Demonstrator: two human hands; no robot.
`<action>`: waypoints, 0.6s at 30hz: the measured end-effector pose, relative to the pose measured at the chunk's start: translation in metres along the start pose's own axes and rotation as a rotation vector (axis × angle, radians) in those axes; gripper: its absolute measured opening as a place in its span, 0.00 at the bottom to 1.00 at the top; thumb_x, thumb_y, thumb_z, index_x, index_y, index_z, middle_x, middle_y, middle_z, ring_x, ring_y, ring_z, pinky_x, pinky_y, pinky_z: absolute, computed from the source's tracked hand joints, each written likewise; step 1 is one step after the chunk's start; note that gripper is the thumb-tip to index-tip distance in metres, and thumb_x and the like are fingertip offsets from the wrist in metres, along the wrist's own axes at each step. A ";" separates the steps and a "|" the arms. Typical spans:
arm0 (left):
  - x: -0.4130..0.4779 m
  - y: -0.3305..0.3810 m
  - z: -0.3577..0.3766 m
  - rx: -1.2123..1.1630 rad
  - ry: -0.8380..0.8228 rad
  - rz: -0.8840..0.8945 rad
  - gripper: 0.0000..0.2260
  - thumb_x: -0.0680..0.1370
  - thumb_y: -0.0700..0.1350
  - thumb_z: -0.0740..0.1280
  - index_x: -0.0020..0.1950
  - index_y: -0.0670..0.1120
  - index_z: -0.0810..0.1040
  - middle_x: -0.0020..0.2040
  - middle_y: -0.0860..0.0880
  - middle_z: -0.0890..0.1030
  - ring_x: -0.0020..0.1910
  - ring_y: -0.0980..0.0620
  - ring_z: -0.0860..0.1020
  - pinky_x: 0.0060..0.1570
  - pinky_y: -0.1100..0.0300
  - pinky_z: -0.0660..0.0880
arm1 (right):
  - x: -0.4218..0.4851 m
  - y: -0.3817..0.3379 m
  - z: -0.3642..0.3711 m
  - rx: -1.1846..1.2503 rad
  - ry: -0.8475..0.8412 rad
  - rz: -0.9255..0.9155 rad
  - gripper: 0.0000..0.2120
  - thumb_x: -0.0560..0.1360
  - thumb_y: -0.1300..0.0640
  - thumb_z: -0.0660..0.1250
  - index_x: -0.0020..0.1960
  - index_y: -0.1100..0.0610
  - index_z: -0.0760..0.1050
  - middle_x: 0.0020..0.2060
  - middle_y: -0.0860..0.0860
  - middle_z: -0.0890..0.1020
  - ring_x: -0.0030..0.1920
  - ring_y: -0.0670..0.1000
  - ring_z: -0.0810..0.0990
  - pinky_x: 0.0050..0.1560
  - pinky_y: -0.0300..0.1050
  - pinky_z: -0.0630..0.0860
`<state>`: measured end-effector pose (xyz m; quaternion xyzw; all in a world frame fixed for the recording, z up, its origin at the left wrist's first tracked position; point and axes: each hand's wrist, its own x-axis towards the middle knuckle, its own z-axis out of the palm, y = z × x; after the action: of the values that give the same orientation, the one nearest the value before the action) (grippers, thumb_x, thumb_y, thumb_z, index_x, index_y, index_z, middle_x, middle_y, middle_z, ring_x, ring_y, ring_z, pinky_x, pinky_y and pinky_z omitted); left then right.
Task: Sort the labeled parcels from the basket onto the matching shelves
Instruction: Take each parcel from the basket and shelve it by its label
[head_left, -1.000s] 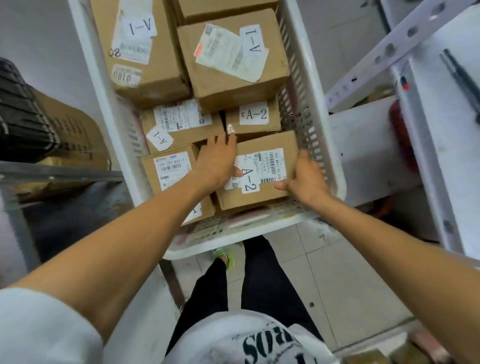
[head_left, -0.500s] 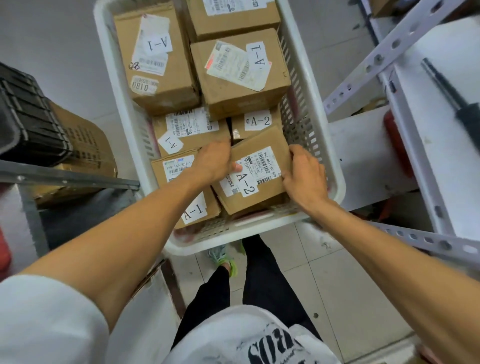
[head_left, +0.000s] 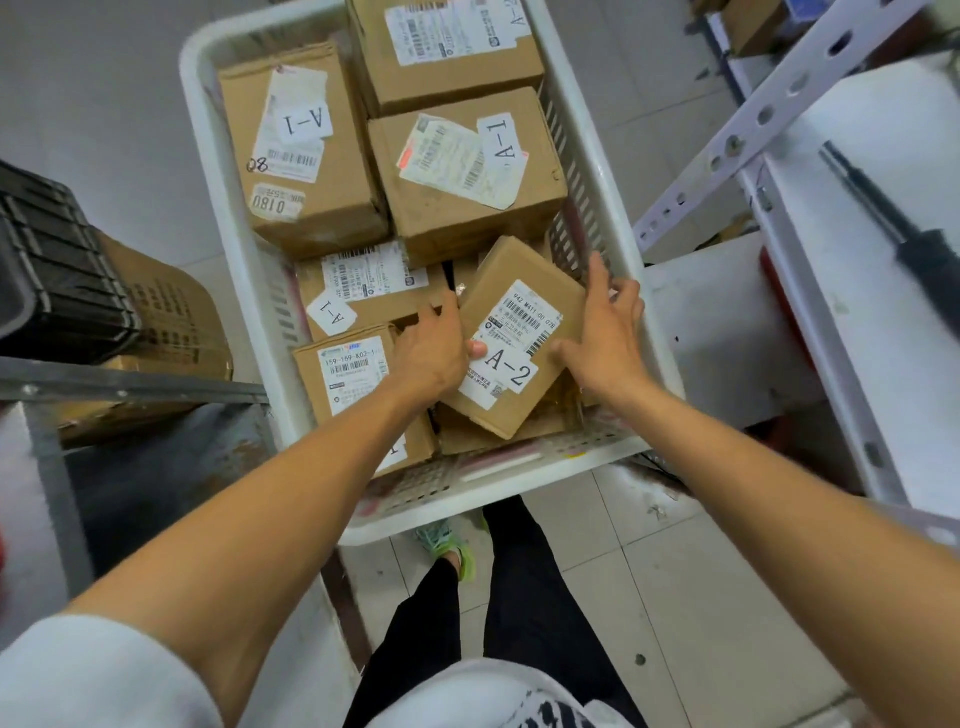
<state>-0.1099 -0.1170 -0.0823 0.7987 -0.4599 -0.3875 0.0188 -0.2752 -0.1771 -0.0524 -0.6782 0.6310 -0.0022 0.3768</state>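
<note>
A-2 parcel at frame centre, tilted, in lower right part of white basket, above other boxes. Left hand grips its left edge, thumb on label. Right hand clasps its right edge, fingers spread, thumb on top.

Matt brown cardboard parcels, white paper labels; slotted white plastic basket; perforated metal shelf upright.

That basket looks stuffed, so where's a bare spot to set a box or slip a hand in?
Roomiest: the white shelf top on the right, beside the black tool, and the lower shelf board next to the basket. Inside, parcels sit tight; only a slim gap along the near wall, below the A-2 parcel.
</note>
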 end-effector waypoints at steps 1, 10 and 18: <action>0.002 0.000 0.000 0.007 -0.009 -0.003 0.29 0.77 0.53 0.67 0.73 0.47 0.58 0.67 0.40 0.68 0.62 0.37 0.73 0.59 0.43 0.70 | -0.004 0.004 0.009 0.063 0.047 0.076 0.52 0.67 0.63 0.75 0.78 0.56 0.43 0.72 0.58 0.57 0.73 0.58 0.56 0.73 0.55 0.58; 0.009 -0.011 -0.001 -0.132 -0.123 0.139 0.45 0.76 0.49 0.69 0.76 0.60 0.37 0.71 0.40 0.65 0.68 0.40 0.67 0.67 0.43 0.64 | 0.000 0.016 0.060 0.897 -0.086 0.371 0.37 0.67 0.70 0.74 0.64 0.53 0.54 0.52 0.48 0.79 0.56 0.50 0.78 0.57 0.50 0.77; -0.008 0.005 -0.023 -0.305 -0.111 0.262 0.53 0.71 0.44 0.74 0.73 0.67 0.33 0.70 0.43 0.69 0.61 0.44 0.75 0.61 0.43 0.72 | -0.019 0.003 0.038 1.018 -0.017 0.364 0.39 0.66 0.74 0.73 0.68 0.52 0.60 0.57 0.51 0.80 0.56 0.51 0.79 0.47 0.48 0.80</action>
<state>-0.1007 -0.1215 -0.0594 0.6974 -0.4961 -0.4905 0.1640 -0.2636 -0.1418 -0.0721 -0.2894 0.6544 -0.2368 0.6573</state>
